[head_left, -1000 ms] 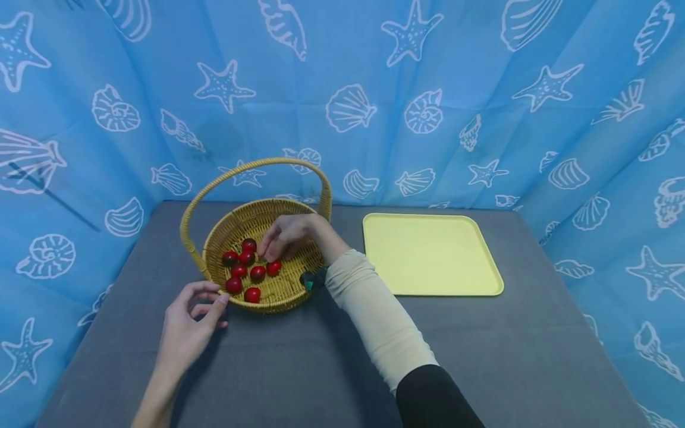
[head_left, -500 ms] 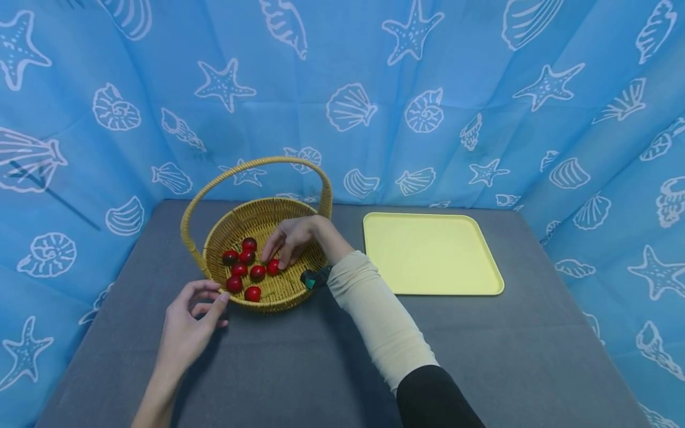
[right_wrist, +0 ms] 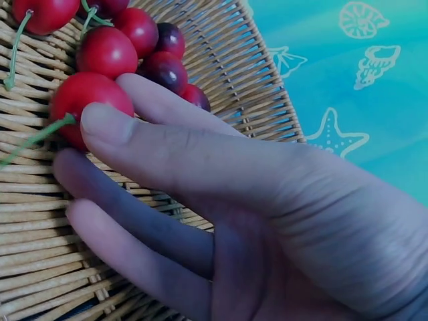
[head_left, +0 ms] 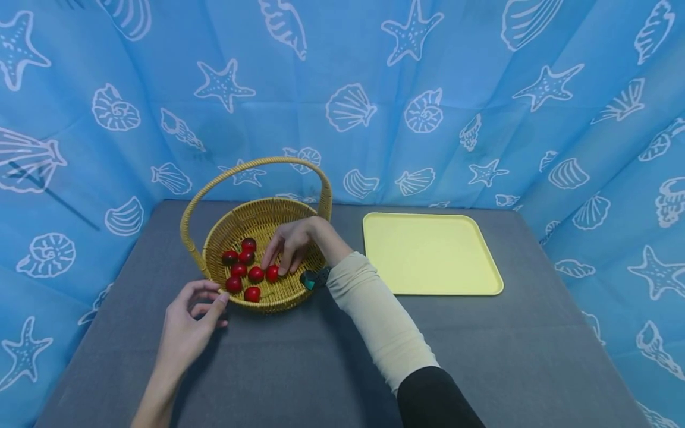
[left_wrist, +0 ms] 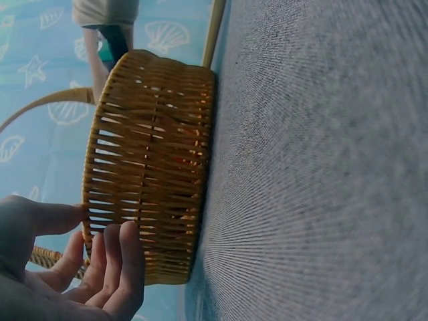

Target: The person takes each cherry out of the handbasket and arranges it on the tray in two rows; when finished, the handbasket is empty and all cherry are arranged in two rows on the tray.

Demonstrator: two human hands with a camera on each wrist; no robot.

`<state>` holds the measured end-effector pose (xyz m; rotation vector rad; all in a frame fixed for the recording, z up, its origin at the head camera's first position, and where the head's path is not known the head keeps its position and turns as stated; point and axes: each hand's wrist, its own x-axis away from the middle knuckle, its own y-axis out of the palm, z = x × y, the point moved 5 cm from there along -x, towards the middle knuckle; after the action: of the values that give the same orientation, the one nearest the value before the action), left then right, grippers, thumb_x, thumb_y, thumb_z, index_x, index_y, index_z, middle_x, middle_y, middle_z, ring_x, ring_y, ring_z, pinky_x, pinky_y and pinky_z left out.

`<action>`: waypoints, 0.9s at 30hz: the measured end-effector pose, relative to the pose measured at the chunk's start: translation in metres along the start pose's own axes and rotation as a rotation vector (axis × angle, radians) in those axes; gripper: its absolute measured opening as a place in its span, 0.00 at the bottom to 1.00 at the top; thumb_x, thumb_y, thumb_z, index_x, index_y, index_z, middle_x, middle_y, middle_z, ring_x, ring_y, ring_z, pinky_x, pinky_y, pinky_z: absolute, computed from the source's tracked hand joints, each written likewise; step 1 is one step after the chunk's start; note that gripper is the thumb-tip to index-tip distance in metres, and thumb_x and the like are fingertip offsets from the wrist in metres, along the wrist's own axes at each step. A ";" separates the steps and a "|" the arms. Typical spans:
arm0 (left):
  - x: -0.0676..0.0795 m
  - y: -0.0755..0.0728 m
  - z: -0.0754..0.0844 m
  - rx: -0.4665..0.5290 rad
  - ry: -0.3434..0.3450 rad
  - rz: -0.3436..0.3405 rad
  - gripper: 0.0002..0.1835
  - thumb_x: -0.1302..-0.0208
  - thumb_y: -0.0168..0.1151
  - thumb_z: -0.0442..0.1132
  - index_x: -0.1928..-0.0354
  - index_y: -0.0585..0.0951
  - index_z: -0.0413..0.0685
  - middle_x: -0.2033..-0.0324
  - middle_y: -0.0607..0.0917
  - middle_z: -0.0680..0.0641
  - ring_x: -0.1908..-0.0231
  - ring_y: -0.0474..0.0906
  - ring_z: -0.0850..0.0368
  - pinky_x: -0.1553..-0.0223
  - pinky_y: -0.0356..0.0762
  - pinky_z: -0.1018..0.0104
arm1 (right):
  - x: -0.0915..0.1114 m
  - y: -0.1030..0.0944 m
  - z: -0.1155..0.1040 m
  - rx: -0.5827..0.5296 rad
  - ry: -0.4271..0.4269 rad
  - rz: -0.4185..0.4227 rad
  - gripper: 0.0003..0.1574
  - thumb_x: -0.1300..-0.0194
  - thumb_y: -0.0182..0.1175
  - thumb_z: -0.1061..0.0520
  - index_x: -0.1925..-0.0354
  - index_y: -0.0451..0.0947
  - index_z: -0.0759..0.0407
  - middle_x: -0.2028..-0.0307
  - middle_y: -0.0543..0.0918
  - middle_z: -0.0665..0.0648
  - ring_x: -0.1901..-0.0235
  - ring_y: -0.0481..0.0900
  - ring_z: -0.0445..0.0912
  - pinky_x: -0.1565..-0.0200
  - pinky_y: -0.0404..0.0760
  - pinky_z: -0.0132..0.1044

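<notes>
A round woven wicker basket (head_left: 257, 215) with a tall arched handle holds several dark red cherries (head_left: 233, 284) with green stems, grouped in its left and front part. Inside it, my right hand (head_left: 296, 241) has its thumb and fingers around the rightmost cherry (right_wrist: 90, 87), the thumb lying on its side near the stem. That cherry sits at the basket's woven bottom. At the front left, my left hand (head_left: 184, 330) pinches the basket's rim. In the left wrist view, the thumb (left_wrist: 57, 219) touches the rim and the other fingers curl by the outer wall.
A pale yellow rectangular tray (head_left: 433, 255) lies on the grey tablecloth (head_left: 481, 356), right of the basket. Behind and at both sides hangs a blue curtain (head_left: 299, 119) printed with white shells and starfish. The basket handle (head_left: 257, 163) arches beyond my right hand.
My right hand has shifted slightly and lowered its fingers around the rightmost cherry. That cherry and its neighbour have nudged a little. My left hand stays at the rim.
</notes>
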<state>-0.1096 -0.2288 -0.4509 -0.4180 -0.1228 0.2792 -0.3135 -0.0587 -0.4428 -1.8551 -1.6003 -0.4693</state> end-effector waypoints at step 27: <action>0.000 0.000 -0.001 0.039 0.019 -0.014 0.21 0.20 0.66 0.45 0.36 0.75 0.40 0.49 0.83 0.40 0.65 0.90 0.62 0.64 0.96 0.63 | 0.004 0.016 -0.020 -0.079 0.069 -0.068 0.29 0.30 0.69 0.72 0.33 0.82 0.65 0.49 0.81 0.56 0.51 0.86 0.44 0.43 0.93 0.38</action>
<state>-0.1091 -0.2294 -0.4514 -0.3805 -0.1015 0.2638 -0.2950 -0.0698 -0.4293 -1.8263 -1.6232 -0.6284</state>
